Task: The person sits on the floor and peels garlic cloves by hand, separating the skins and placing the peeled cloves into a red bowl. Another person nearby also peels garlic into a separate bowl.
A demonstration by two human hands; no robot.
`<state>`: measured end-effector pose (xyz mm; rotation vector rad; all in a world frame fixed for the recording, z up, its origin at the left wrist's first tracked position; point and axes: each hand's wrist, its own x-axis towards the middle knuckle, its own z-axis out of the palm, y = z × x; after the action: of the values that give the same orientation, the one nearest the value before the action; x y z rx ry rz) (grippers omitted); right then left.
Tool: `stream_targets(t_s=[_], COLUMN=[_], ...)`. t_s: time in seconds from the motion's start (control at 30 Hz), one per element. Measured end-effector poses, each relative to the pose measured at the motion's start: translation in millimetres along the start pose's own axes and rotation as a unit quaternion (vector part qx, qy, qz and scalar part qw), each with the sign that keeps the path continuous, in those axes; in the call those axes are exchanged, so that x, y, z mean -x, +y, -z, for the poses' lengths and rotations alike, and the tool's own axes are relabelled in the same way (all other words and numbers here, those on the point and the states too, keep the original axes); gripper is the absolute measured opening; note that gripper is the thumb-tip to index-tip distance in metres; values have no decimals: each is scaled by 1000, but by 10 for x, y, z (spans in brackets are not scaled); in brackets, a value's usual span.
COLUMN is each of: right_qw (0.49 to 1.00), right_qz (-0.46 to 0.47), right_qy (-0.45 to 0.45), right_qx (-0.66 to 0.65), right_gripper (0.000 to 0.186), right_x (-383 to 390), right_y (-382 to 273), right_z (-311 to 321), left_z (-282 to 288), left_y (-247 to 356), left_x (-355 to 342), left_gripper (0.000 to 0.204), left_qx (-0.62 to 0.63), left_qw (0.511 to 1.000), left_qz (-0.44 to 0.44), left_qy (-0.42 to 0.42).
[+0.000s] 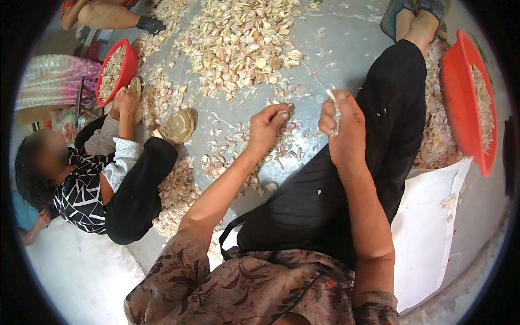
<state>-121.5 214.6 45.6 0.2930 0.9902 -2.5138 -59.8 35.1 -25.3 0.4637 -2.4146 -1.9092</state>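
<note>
Your right hand [348,125] closes around slender white pieces [331,96], one tip poking out above the fingers. Your left hand [264,130] is apart from it, thumb and fingertips drawn together; whether they grip anything is too small to tell. Beyond both lies a broad heap of garlic cloves [238,46]. A red basin [457,100] stands to your right; at your left sits a co-worker [84,200].

the head camera, left of a side-by-side pair, looked steeply down from above the patterned shirt [244,287] and out over the black trousers [303,211]. it sat near the left hand [268,127] and right hand [348,127], farther from the garlic heap [238,46] at the top.
</note>
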Motion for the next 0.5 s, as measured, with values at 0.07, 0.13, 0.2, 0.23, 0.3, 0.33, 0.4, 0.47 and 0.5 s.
stream_targets(t_s=[0.07,0.13,0.2,0.23,0.3,0.33,0.4,0.47,0.5], right_qw=[995,974,921,892,821,831,850,897,912], right_qz=[-60,-56,10,63,160,143,109,86,106], right_qy=[-34,-81,-145,-186,-243,-242,-236,-220,-204], right_qx=[78,203,361,408,490,479,458,374,340], right_gripper=[18,17,17,18,21,20,19,15,14], right_x=[-5,0,47,95,164,182,176,127,91], right_y=[54,125,218,234,238,206,77,97,137], right_z=[9,29,-3,-38,-98,-122,-172,-123,-100], left_z=[172,220,266,230,126,91,73,41,68], left_y=[105,405,546,597,714,772,886,930,900], left_x=[101,218,357,415,476,511,417,278,186], left_gripper=[17,13,10,7,9,10,11,12,15], left_qx=[153,254,335,323,368,391,370,332,341], left_qw=[983,963,939,942,924,913,921,936,929], left_qz=[102,94,77,78,93,102,98,79,46], left_qy=[25,0,-30,-35,-46,-51,-73,-89,-136])
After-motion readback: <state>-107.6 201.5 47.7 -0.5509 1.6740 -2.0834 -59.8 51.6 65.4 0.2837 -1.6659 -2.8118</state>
